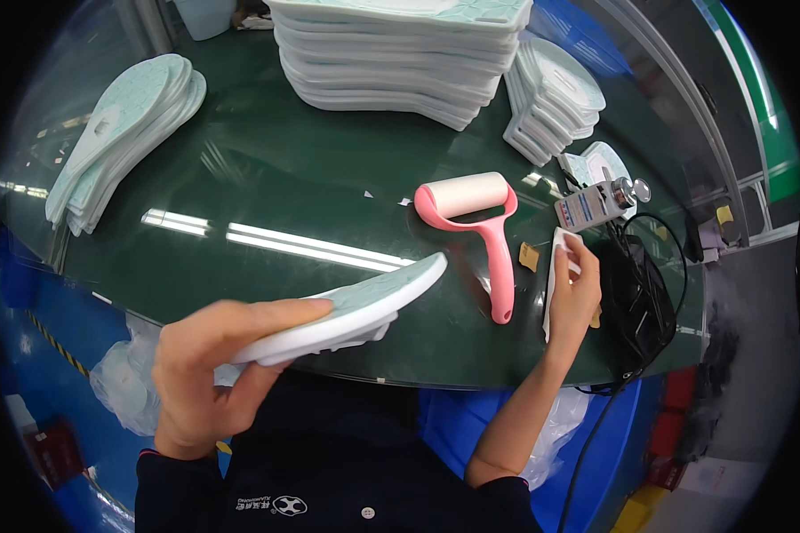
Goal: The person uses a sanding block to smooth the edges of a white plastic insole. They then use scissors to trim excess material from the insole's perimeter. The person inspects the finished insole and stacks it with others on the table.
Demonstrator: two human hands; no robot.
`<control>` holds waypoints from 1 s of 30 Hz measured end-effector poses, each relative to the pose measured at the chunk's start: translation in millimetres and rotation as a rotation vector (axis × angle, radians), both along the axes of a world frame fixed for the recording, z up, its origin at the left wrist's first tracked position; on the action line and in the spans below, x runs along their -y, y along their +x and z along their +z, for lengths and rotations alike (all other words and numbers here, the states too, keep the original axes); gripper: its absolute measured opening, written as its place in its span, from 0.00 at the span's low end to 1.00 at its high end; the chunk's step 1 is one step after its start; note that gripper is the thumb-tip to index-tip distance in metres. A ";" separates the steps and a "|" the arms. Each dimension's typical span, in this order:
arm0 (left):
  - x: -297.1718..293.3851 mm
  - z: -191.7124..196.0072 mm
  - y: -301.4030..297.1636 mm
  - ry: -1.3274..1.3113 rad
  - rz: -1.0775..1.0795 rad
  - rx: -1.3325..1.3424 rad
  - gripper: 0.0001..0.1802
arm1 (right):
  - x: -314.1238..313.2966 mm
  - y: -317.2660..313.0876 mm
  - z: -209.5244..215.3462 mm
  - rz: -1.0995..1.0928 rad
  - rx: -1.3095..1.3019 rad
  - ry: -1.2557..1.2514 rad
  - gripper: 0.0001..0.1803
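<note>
My left hand grips a pale green insole with a white foam underside, held nearly flat above the near edge of the dark green table. My right hand rests at the table's right side, its fingers closed on a small white pad-shaped piece standing on edge. Between the two hands a pink-handled lint roller with a white drum lies on the table.
A fanned stack of insoles sits at the far left, a tall pile at the back and a smaller stack at the right. A small metal-tipped tool and black cables lie by my right hand.
</note>
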State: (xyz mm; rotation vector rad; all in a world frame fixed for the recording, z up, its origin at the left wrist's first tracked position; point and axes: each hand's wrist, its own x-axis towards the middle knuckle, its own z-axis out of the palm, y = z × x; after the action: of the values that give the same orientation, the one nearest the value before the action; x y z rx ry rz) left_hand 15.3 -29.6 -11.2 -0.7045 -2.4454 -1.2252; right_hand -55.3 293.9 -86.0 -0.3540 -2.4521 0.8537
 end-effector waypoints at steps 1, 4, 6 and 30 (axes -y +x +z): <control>-0.7 -2.3 -1.6 0.044 0.008 -0.010 0.21 | -7.8 0.0 -0.9 -0.008 0.100 -0.029 0.13; -5.4 -6.9 -1.7 0.156 0.078 0.004 0.21 | -10.5 -2.7 -9.1 0.077 0.151 0.171 0.15; -2.1 -0.8 -3.6 0.107 0.012 -0.022 0.17 | -10.2 -5.1 -15.4 0.116 0.153 0.196 0.13; -17.0 -4.3 -0.6 0.240 -0.149 -0.259 0.14 | 154.5 78.3 66.6 0.831 -0.463 -1.043 0.15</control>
State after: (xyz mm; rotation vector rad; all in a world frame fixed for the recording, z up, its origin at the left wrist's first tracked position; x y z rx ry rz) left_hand 14.7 -12.6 -15.5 -0.9235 -2.0277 -1.3597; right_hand 23.1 139.4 -19.4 0.5283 -1.4835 2.2273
